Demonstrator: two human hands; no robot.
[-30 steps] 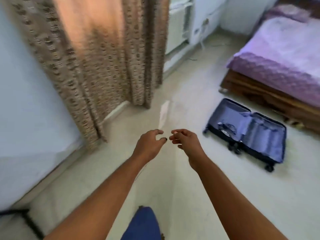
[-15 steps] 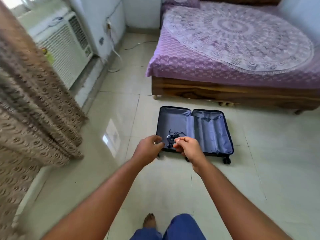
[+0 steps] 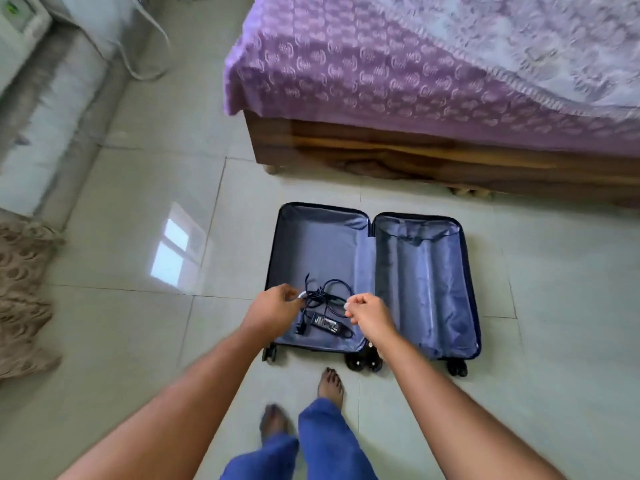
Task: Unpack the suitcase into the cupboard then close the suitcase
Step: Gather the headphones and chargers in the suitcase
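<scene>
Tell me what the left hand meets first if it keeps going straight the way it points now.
Probably the tangled black cable in the left half of the open suitcase. The left hand points forward and right, its fingers right at the tangle. Whether they already touch is unclear; depth is hard to judge.

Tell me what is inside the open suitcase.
The suitcase holds a black charger with tangled cables in its left half. The right half shows only lining. The hands hide a small part.
</scene>
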